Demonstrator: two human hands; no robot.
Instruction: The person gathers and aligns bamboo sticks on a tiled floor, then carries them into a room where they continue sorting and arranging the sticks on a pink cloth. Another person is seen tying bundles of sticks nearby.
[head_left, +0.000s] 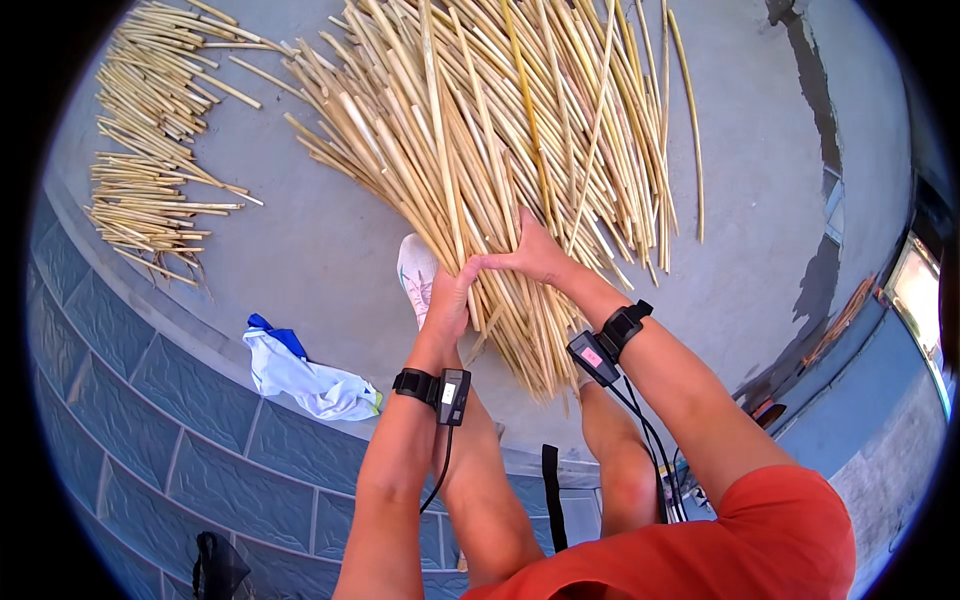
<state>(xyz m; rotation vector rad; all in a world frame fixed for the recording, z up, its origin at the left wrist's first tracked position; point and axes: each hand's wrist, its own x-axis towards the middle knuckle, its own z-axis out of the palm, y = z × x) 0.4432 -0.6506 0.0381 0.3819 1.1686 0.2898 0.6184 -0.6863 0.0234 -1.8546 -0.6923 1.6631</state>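
Observation:
A thick bundle of dry, straw-coloured stalks (400, 150) lies slantwise in front of me, its narrow end between my lower legs. My left hand (450, 298) is closed round the bundle's left side, most of its fingers hidden. Over the right side my right hand (533, 252) grips the same bundle, a digit lying across the top. The two hands touch above the stalks. Beyond and to the right, more long stalks (610, 130) spread out on the grey floor. I cannot tell exactly where the held bundle ends and that pile begins.
Shorter stalks (150, 130) are heaped at the far left. A crumpled white and blue cloth (300, 375) lies left of my white shoe (417, 268), by the blue-grey tiles (210, 470). One single stalk (688, 125) rests apart at right. A dark crack (810, 80) crosses the floor.

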